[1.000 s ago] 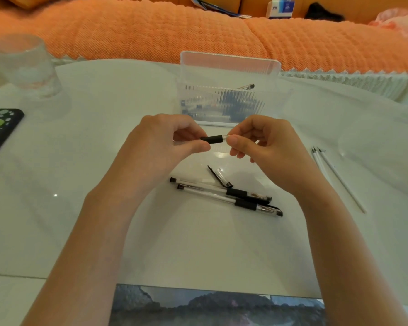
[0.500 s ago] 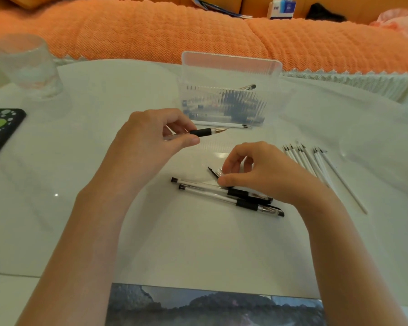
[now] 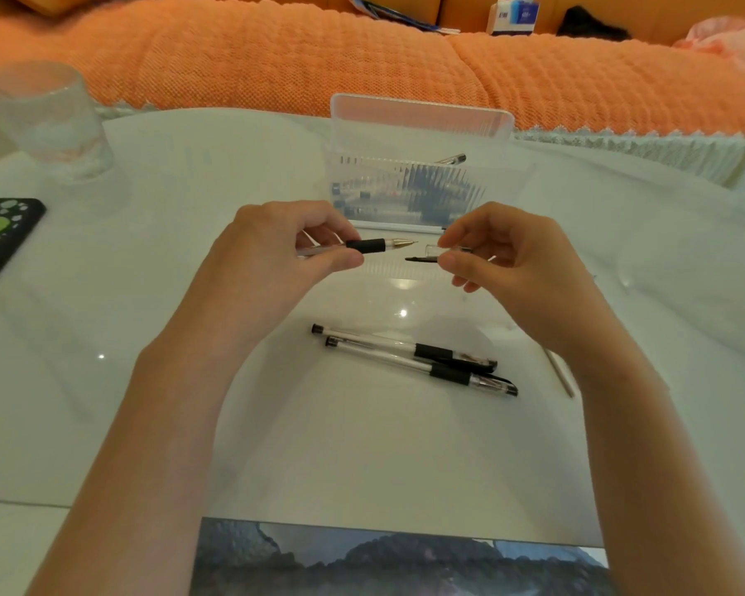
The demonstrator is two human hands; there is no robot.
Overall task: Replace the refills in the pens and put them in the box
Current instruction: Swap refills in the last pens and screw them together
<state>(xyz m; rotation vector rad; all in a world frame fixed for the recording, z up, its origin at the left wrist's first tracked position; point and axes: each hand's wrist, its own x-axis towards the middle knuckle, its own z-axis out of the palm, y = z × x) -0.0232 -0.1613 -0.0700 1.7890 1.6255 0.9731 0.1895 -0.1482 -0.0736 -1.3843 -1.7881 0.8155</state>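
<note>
Two hands are raised above the white table (image 3: 147, 320), just in front of the clear ribbed box (image 3: 418, 182).

- Left hand (image 3: 276, 251): thumb and curled fingers grip an uncapped pen (image 3: 379, 245) by its barrel, behind the black grip. The brass tip lies level and points right.
- Right hand (image 3: 512, 260): thumb and forefinger pinch a clear cap (image 3: 433, 251), black clip underneath, mouth toward the pen tip. The other fingers are loosely curled. A short gap separates tip and cap.
- Box: open, lid upright along its far wall. Stored pens (image 3: 431, 195) lie inside, one end poking above the right rim. A white refill (image 3: 401, 228) lies along the foot of its front wall.
- Two capped pens (image 3: 409, 350): side by side, well in front of the box, caps to the right. Bare tabletop shows between them and the hands.
- Second refill (image 3: 560, 374): front-right of the box, partly hidden by the right forearm.
- Drinking glass (image 3: 48, 122): far left of the box, near the table's far edge.
- Dark spotted case (image 3: 1, 234): front-left of the box, at the table's left edge.
- Orange couch cover (image 3: 276, 58): behind the box, beyond the far edge.
- Printed picture (image 3: 383, 561): well in front of the box, at the near edge.
</note>
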